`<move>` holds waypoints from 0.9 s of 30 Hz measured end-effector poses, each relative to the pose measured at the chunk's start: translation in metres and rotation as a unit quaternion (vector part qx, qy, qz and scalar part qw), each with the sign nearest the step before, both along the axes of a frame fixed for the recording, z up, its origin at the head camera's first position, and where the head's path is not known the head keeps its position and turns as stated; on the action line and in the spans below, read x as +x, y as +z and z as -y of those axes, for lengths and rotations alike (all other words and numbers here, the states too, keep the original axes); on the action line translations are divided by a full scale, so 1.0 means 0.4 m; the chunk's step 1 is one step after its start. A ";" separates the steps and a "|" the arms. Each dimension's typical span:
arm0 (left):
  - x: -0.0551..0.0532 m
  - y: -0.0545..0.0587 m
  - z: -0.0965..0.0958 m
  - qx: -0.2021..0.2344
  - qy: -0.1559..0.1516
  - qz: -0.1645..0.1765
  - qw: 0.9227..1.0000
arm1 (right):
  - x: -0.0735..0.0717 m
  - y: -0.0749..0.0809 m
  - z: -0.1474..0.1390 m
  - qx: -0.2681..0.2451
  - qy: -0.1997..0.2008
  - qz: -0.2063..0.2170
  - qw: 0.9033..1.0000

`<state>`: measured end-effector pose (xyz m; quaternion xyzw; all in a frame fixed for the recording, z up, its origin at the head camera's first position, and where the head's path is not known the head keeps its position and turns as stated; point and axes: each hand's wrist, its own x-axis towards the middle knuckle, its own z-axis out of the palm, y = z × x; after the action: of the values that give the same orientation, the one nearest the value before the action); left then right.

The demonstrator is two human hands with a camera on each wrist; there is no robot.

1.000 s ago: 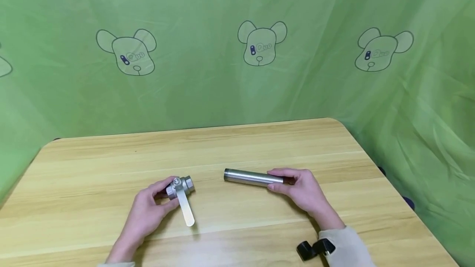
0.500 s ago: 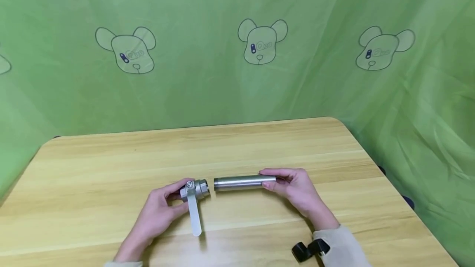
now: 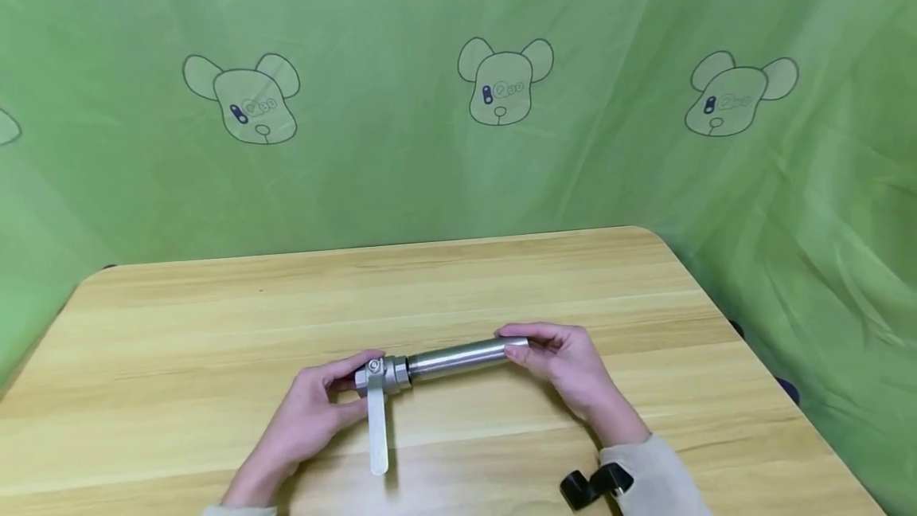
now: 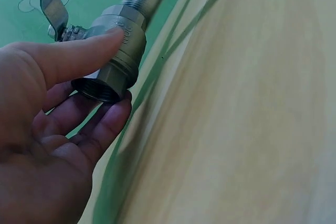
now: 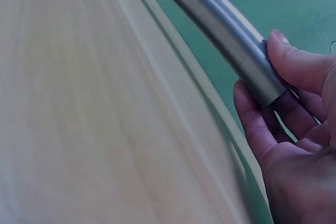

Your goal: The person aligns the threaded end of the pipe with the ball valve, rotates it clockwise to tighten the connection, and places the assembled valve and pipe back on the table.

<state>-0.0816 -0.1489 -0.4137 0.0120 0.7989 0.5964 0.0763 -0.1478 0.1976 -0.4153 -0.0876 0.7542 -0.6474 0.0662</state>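
Observation:
My left hand (image 3: 315,408) grips a metal ball valve (image 3: 392,373) by its body, thumb along one side and fingers on the other. Its flat lever handle (image 3: 377,432) points toward me in the head view. In the left wrist view the valve's threaded open end (image 4: 100,88) faces my palm. My right hand (image 3: 566,369) pinches the far end of a shiny steel pipe (image 3: 462,358) between thumb and fingers. The pipe's threaded end (image 4: 137,1) meets the valve's other opening, roughly in line with it. Both pieces are held above the table.
A wood-grain table (image 3: 444,285) spans the area under both hands. Green cloth (image 3: 401,181) with printed bear heads hangs behind and at the sides. A black device (image 3: 595,486) is strapped near the right sleeve (image 3: 655,476).
The hands have come together: the valve has moved right and the pipe left, closing the gap between them. The pipe has swung so its left end now sits lower.

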 end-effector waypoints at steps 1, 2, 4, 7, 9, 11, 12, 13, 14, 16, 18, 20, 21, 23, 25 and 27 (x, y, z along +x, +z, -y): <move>0.000 0.001 -0.002 0.000 -0.003 -0.002 1.000 | 0.000 0.001 -0.002 -0.003 -0.002 -0.001 1.000; 0.000 0.001 -0.003 0.000 -0.006 -0.004 1.000 | 0.000 0.002 -0.003 -0.007 -0.003 -0.001 1.000; 0.001 0.003 -0.006 -0.002 -0.007 -0.006 1.000 | 0.000 0.003 -0.006 -0.015 -0.002 -0.002 1.000; 0.002 0.004 -0.007 -0.004 -0.007 -0.005 1.000 | -0.001 0.003 -0.006 -0.029 0.009 -0.002 1.000; 0.003 0.004 -0.007 -0.003 -0.005 -0.003 1.000 | -0.001 0.002 -0.004 -0.030 0.015 0.000 0.999; 0.002 0.004 -0.006 0.005 -0.003 -0.001 1.000 | -0.003 0.002 -0.001 -0.022 0.018 -0.001 1.000; 0.001 0.004 -0.006 0.012 0.000 0.000 1.000 | -0.004 0.001 0.001 -0.015 0.017 -0.003 1.000; 0.003 0.003 -0.007 0.019 0.001 0.005 1.000 | -0.002 0.000 0.000 -0.010 0.016 -0.001 1.000; 0.004 0.002 -0.009 0.027 0.003 0.010 1.000 | 0.001 -0.001 0.000 -0.005 0.015 0.002 1.000; 0.005 0.000 -0.010 0.040 0.007 0.020 0.999 | 0.001 -0.002 0.002 -0.002 0.017 0.010 1.000; 0.004 -0.001 -0.009 0.045 0.010 0.026 0.999 | -0.002 -0.004 0.003 -0.004 0.023 0.023 0.999; 0.003 -0.003 -0.008 0.052 0.010 0.029 0.998 | -0.005 -0.005 0.003 -0.007 0.032 0.039 0.999; 0.003 -0.004 -0.008 0.056 0.009 0.030 0.998 | -0.007 -0.005 0.003 -0.010 0.040 0.049 0.998; 0.001 -0.007 -0.007 0.064 0.009 0.033 0.997 | -0.010 -0.007 0.000 -0.024 0.061 0.067 0.996; -0.001 -0.008 -0.007 0.071 0.008 0.035 0.997 | -0.011 -0.007 -0.003 -0.046 0.084 0.082 0.992; -0.003 -0.009 -0.007 0.073 0.010 0.035 0.997 | -0.013 -0.006 -0.006 -0.071 0.108 0.089 0.988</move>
<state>-0.0827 -0.1462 -0.4172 -0.0109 0.7501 0.6540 0.0973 -0.1529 0.1999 -0.4178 -0.1148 0.6839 -0.6932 0.1962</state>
